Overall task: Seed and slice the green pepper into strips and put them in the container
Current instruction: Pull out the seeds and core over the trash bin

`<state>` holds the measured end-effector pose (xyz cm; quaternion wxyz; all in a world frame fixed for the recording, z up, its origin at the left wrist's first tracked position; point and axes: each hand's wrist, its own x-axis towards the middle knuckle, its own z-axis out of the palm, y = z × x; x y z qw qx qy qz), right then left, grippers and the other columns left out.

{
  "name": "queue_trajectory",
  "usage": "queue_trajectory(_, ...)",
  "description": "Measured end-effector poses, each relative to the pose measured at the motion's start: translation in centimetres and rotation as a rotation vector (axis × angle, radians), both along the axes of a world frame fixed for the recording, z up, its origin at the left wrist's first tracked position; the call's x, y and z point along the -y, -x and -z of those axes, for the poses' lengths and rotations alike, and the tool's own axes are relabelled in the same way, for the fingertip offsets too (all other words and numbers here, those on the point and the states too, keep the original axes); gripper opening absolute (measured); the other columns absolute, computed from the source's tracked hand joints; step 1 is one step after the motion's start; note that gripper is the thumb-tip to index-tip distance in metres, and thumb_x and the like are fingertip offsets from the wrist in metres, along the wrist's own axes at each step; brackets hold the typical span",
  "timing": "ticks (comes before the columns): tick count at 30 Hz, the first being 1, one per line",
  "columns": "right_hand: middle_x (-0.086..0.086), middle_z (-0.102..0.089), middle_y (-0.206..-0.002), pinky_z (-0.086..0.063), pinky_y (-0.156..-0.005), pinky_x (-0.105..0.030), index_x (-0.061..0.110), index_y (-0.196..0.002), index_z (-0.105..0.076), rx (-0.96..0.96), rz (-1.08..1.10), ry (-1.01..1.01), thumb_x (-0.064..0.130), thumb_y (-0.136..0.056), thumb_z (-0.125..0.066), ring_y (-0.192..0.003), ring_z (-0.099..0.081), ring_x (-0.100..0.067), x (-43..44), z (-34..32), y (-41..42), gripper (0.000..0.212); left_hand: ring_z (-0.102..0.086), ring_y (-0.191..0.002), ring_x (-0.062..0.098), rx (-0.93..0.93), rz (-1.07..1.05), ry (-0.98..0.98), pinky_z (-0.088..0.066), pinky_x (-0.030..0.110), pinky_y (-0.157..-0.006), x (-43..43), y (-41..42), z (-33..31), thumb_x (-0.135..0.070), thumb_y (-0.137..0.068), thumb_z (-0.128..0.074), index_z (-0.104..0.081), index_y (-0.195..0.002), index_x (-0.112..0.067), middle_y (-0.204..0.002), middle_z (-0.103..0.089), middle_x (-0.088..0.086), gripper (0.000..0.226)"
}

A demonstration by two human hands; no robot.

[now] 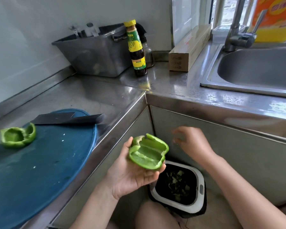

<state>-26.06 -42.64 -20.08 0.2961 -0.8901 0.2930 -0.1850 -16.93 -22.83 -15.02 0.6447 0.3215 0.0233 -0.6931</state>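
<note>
My left hand (pixel 132 176) holds a green pepper half (pixel 148 153) cut side up, cradled in curled fingers in front of the counter edge and above the bin. Its hollow looks free of seeds. To the right of the pepper my right hand (pixel 191 142) hovers with loosely curled, blurred fingers; whether they hold anything I cannot tell. A second hollow pepper half (pixel 17 138) lies on the blue cutting board (pixel 40 171) at the left. A dark cleaver (pixel 69 119) rests across the board's far edge, handle pointing right.
A white-rimmed waste bin (pixel 199 195) with green scraps stands on the floor below my hands. On the steel counter (pixel 106 96) are a grey tub (pixel 96 55), a sauce bottle (pixel 136 48) and a long cardboard box (pixel 188 50). The sink (pixel 254 70) is at the right.
</note>
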Motion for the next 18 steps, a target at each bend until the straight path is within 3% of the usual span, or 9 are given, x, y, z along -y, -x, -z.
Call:
queue_trajectory(6,0.006,-0.067,-0.072,-0.05,-0.072,-0.028,0.022,-0.071,-0.072,0.168,-0.055,0.002,0.008,-0.069,-0.078,-0.073,-0.065,-0.016,-2.5,-5.9,0.0,0.015,-0.066,-0.089,0.042,0.255,-0.022,0.07,-0.058,0.039,-0.063,-3.6,0.4,-5.1,-0.059,-0.077,-0.053,-0.067,-0.111,-0.002,-0.112,-0.063,0.027,0.068)
queue_trajectory(10,0.009,-0.065,-0.069,-0.046,-0.067,-0.016,0.02,-0.074,-0.074,0.304,-0.147,0.049,0.009,-0.073,-0.078,-0.066,-0.063,-0.01,-5.3,-10.3,-0.8,0.012,-0.066,-0.09,0.041,0.491,-0.082,0.08,-0.058,0.035,-0.061,-6.9,0.2,-8.5,-0.058,-0.083,-0.039,-0.071,-0.107,-0.009,-0.114,-0.063,0.026,0.063)
queue_trajectory(13,0.003,-0.069,-0.072,-0.046,-0.067,-0.022,0.016,-0.084,-0.076,0.353,-0.215,0.147,0.017,-0.082,-0.071,-0.069,-0.062,-0.016,-7.8,-13.2,-1.9,0.005,-0.068,-0.088,0.037,0.631,-0.141,0.033,-0.058,0.032,-0.06,-9.7,-0.6,-10.8,-0.064,-0.08,-0.036,-0.072,-0.104,-0.009,-0.111,-0.065,0.024,0.07)
queue_trajectory(14,0.004,-0.067,-0.072,-0.043,-0.064,-0.018,0.016,-0.086,-0.075,0.35,-0.242,0.169,0.023,-0.085,-0.068,-0.068,-0.059,-0.015,-8.7,-14.0,-2.5,0.01,-0.068,-0.089,0.036,0.675,-0.151,0.039,-0.058,0.031,-0.061,-10.9,-0.9,-11.5,-0.068,-0.078,-0.039,-0.071,-0.106,-0.009,-0.11,-0.066,0.022,0.073)
queue_trajectory(16,0.009,-0.065,-0.079,-0.037,-0.063,-0.008,0.019,-0.096,-0.073,0.324,-0.298,0.181,0.033,-0.088,-0.062,-0.071,-0.056,-0.009,-10.6,-15.3,-3.8,0.019,-0.067,-0.091,0.035,0.784,-0.189,0.037,-0.058,0.03,-0.063,-13.4,-2.0,-12.6,-0.065,-0.07,-0.063,-0.069,-0.11,-0.011,-0.112,-0.066,0.021,0.068)
queue_trajectory(18,0.007,-0.067,-0.1,-0.041,-0.075,-0.014,0.022,-0.111,-0.068,0.277,-0.343,0.164,0.038,-0.088,-0.06,-0.088,-0.061,-0.011,-12.2,-16.1,-5.4,0.029,-0.067,-0.092,0.034,0.896,-0.251,-0.041,-0.057,0.029,-0.063,-15.9,-3.3,-13.2,-0.044,-0.062,-0.083,-0.061,-0.117,-0.005,-0.112,-0.065,0.022,0.071)
